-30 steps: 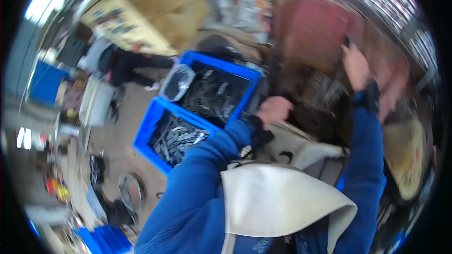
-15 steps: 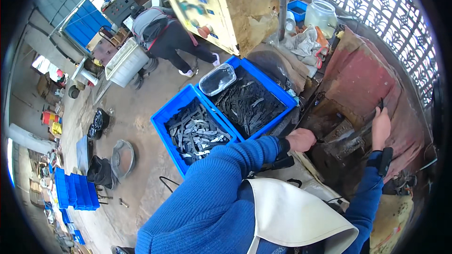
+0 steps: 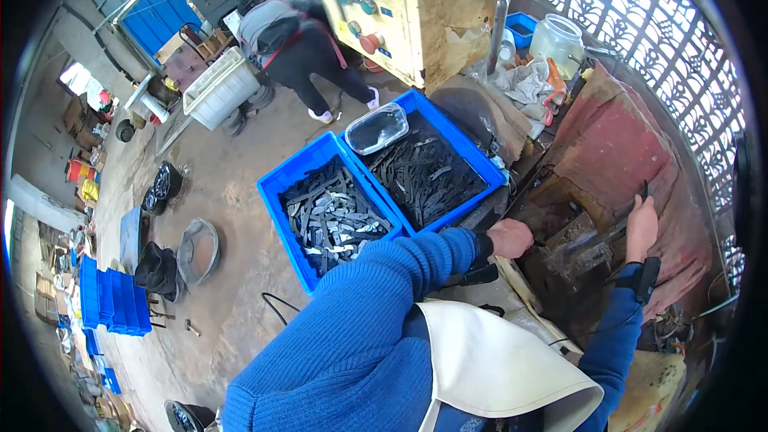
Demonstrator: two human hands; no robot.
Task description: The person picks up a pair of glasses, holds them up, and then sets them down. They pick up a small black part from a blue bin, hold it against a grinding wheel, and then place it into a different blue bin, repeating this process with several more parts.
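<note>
My left hand [image 3: 510, 238] is closed at the near left edge of a grimy machine bed [image 3: 560, 260]. A small dark tip sticks out past its fingers, too little to name. My right hand [image 3: 642, 226] is closed, back of the hand up, over the right side of the bed. From its fingers a thin dark strip [image 3: 644, 190] points up in front of a dusty red cloth [image 3: 616, 132]. A worn metal block [image 3: 572, 240] lies between the two hands. Left of my left hand, two blue bins [image 3: 494, 178] hold many flat dark metal strips [image 3: 424, 172].
A clear plastic box [image 3: 376, 130] rests across the bins' far rims. Beyond stands a yellowed control cabinet [image 3: 456, 16] with buttons. Gloves [image 3: 524, 84] and a clear jar [image 3: 558, 44] lie at the back right. Another person [image 3: 300, 52] bends over a white tub [image 3: 220, 92].
My right hand has shifted slightly down and left with the thin dark strip. My left hand stays almost in place. The whole view has tilted a little.
</note>
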